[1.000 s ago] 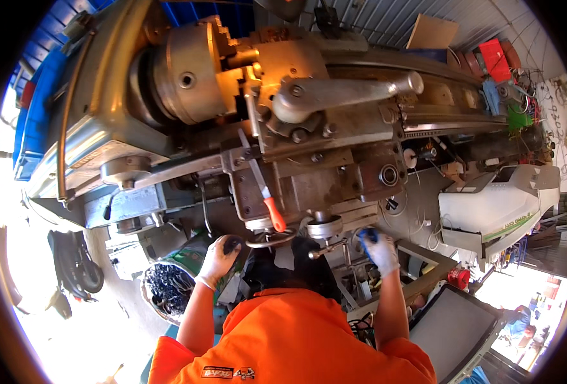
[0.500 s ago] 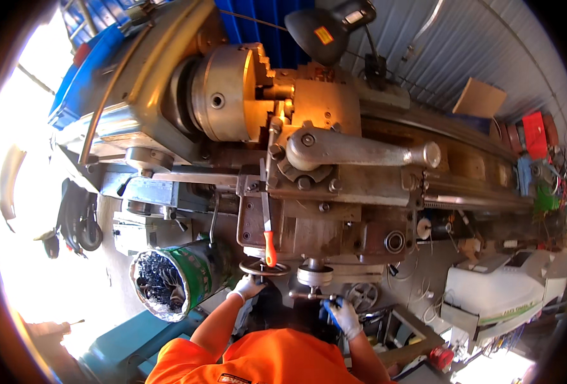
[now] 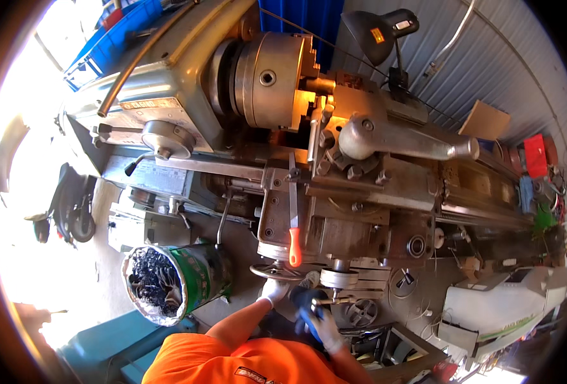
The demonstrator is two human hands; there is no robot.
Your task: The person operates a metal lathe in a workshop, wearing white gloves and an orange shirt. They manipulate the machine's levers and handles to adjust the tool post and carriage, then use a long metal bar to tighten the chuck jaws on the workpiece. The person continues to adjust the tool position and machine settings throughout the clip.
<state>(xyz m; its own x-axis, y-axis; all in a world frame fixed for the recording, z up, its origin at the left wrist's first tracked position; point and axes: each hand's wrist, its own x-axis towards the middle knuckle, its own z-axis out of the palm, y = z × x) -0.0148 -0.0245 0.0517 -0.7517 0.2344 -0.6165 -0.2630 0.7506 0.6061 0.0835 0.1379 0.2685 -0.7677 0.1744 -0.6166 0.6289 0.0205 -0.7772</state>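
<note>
My left hand (image 3: 274, 291), in a white glove, is closed at the lower rim of the round handwheel (image 3: 275, 273); the wheel partly hides its fingers. To its right, my right hand (image 3: 323, 326), in a white and blue glove, is wrapped round the end of a crank handle (image 3: 333, 300) below a silver graduated dial (image 3: 339, 278). A file with an orange handle (image 3: 295, 246) lies on the lathe carriage above the handwheel. The lathe chuck (image 3: 270, 80) holds a lamp-lit metal workpiece (image 3: 320, 85) next to the tool post, which carries a large clamping lever (image 3: 411, 139).
A green bucket (image 3: 197, 275) full of dark metal chips stands left of my arms. A black work lamp (image 3: 373, 38) hangs over the lathe. Levers (image 3: 136, 163) stick out below the headstock. At right sits a white machine cover (image 3: 488, 301).
My right hand has swung from the right side of the crank to its left, turning it. My left hand stays at the handwheel. The view has shifted, so the lathe appears further right.
</note>
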